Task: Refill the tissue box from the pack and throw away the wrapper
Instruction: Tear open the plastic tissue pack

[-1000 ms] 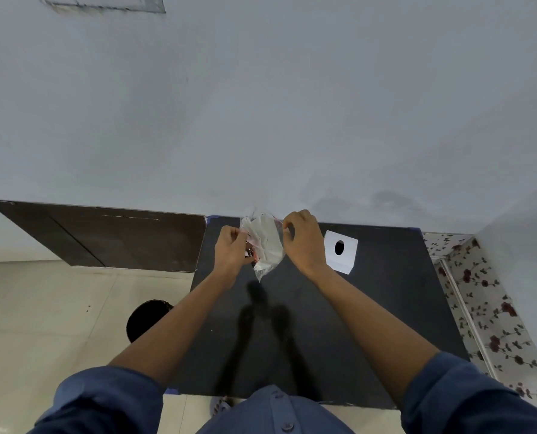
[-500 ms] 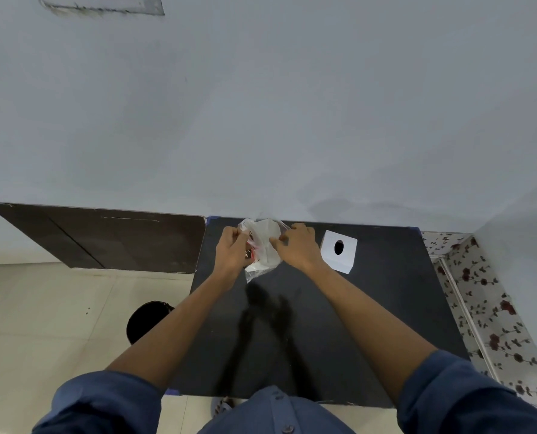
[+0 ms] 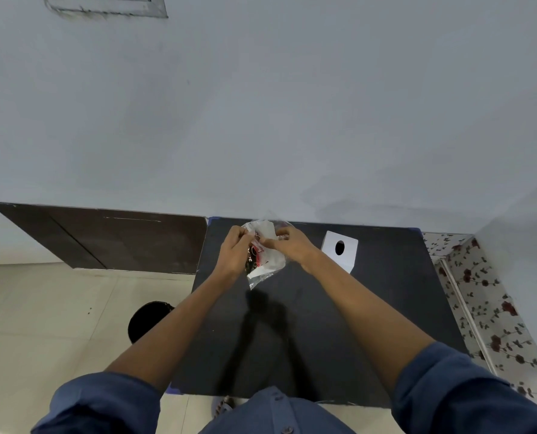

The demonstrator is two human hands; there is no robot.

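Note:
A clear plastic tissue pack [image 3: 268, 258] with red and black print and white tissues inside hangs above the far part of the black table [image 3: 370, 308]. My left hand [image 3: 234, 250] pinches its upper left edge. My right hand [image 3: 289, 244] grips its upper right side, fingers curled into the plastic. The white tissue box [image 3: 339, 253] with a dark oval hole on top stands on the table just right of my right hand.
A round black bin [image 3: 145, 321] stands on the tiled floor left of the table, partly hidden by my left forearm. A dark wooden panel [image 3: 104, 239] runs along the wall at the left. A floral-patterned surface [image 3: 486, 302] borders the table's right side.
Both hands have come closer together on the pack and lowered a little. My right hand has shifted left, from the top of the pack onto its upper right side.

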